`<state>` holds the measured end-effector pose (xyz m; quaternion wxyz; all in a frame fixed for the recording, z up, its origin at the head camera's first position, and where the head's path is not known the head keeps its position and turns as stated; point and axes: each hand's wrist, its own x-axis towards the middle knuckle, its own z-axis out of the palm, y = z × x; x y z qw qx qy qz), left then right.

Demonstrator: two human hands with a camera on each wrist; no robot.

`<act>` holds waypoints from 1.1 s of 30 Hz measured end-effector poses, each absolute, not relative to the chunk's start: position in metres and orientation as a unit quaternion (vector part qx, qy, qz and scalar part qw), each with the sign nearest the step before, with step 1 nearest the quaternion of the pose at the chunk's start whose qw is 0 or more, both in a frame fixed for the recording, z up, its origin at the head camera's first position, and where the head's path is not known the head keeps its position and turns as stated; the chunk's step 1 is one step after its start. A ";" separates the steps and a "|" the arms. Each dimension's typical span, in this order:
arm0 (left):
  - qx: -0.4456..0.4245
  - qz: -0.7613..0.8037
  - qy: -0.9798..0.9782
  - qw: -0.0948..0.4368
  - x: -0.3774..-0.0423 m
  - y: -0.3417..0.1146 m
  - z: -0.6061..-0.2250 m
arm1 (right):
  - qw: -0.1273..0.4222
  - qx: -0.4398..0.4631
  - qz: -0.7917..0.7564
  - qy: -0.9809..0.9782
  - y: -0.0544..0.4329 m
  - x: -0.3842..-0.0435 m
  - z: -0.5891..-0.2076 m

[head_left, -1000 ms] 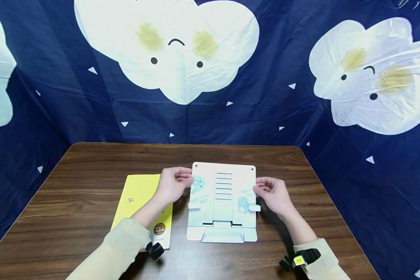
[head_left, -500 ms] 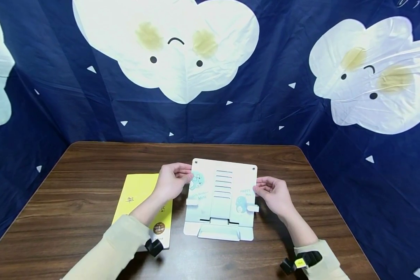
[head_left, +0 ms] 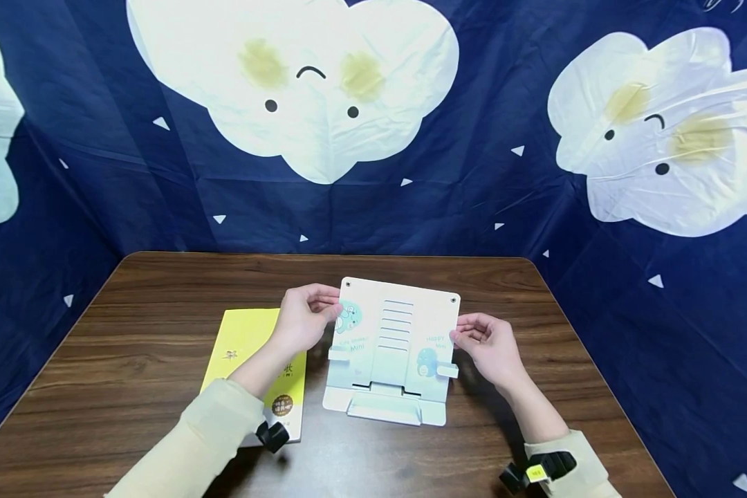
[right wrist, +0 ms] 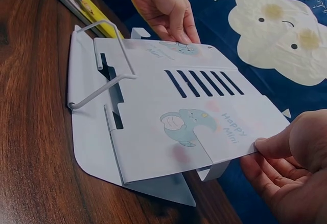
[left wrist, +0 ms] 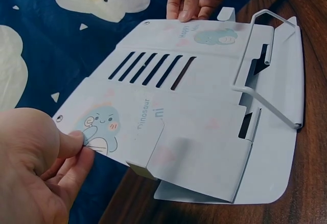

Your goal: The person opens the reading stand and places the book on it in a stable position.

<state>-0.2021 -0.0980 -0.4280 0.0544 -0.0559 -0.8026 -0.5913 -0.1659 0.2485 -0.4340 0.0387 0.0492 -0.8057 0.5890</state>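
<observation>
Stand (head_left: 395, 363): held at both side edges over the table (head_left: 124, 360), right of the book (head_left: 239, 339); contact between base (left wrist: 278, 168) and table cannot be confirmed.
Panel (left wrist: 202, 124): tilted above the base; slots (right wrist: 176, 84) are cut through its middle, clips (head_left: 447, 371) are set near its sides.
Left hand (head_left: 302, 319): panel edge pinched between thumb and fingers.
Right hand (head_left: 489, 346): opposite edge pinched likewise.
Book: partly covered by the left sleeve (head_left: 214, 429).

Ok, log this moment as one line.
left hand: pinches stand, left edge | right hand: pinches right edge | panel: tilted up from base | book: on table, left of stand
</observation>
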 end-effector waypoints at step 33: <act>-0.289 -0.324 -0.863 0.260 -0.186 -0.075 -0.382 | 0.080 0.082 0.632 -0.766 0.247 -0.153 -0.422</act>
